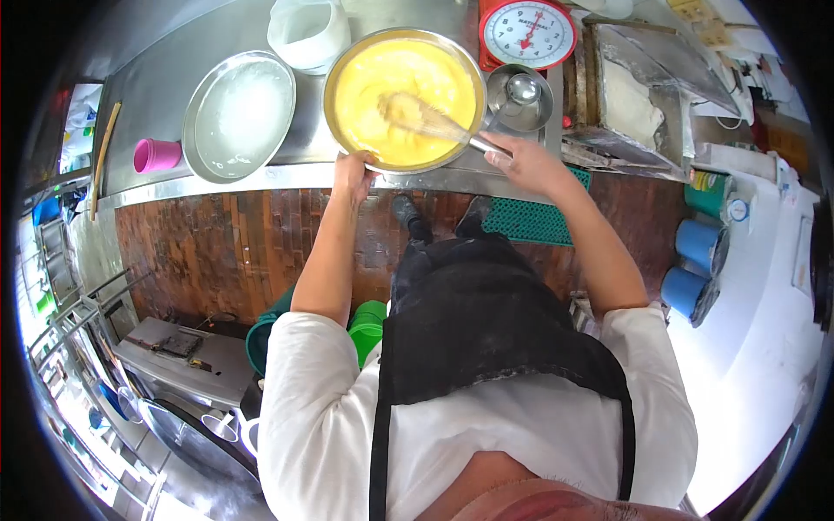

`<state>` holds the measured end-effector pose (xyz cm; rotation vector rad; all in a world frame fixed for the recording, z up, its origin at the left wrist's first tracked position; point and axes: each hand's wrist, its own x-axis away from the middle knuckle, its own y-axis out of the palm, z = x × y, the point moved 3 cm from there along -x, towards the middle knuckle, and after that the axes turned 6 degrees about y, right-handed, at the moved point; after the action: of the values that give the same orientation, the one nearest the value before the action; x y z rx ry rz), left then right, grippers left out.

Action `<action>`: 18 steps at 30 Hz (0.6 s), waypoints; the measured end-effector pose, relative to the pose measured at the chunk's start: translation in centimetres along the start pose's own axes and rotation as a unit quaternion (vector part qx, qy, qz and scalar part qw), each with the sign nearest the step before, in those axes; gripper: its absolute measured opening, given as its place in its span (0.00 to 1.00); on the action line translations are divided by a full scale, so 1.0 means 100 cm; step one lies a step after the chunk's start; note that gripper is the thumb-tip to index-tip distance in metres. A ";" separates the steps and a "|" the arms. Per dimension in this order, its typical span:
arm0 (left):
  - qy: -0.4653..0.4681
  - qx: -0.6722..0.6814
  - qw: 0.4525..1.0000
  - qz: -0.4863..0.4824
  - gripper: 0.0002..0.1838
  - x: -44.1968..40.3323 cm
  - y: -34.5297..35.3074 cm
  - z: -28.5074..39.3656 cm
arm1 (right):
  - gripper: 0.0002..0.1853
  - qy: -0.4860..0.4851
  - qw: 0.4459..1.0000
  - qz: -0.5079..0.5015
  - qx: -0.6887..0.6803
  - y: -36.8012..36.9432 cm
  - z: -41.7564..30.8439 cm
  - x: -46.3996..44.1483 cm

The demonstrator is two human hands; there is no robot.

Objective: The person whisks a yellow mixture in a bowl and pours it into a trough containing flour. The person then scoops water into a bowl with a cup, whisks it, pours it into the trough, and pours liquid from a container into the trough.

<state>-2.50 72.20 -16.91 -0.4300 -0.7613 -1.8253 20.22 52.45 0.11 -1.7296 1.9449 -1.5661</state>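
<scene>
A wide metal bowl of yellow batter stands at the edge of the steel counter. My left hand grips the bowl's near rim at its left side, thumb at the rim. In my right hand is the handle of a whisk, which slants down to the left. The whisk's wire end sits in the batter near the middle of the bowl and is coated with it.
Left of the bowl are a round metal pan, a white container and a pink cup. To the right stand a small metal bowl, a red scale and a metal bin of white powder.
</scene>
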 end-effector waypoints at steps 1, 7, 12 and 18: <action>0.007 -0.001 0.999 -0.032 0.18 0.005 0.000 0.004 | 0.26 0.040 0.999 0.014 0.005 0.001 -0.002 0.001; 0.007 0.012 1.000 -0.008 0.19 0.032 0.001 0.011 | 0.26 0.038 0.999 -0.008 -0.012 -0.013 -0.005 0.016; 0.036 0.003 0.999 -0.023 0.20 0.085 0.025 0.040 | 0.25 -0.021 0.999 0.032 0.019 -0.029 -0.001 0.048; 0.053 0.027 0.998 -0.006 0.19 0.143 0.067 0.040 | 0.24 0.029 0.999 -0.020 0.037 -0.078 0.015 0.105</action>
<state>-1.88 63.38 -3.25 -0.2930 -0.7390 -1.8193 22.80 44.73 10.41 -1.7234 1.8635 -1.6968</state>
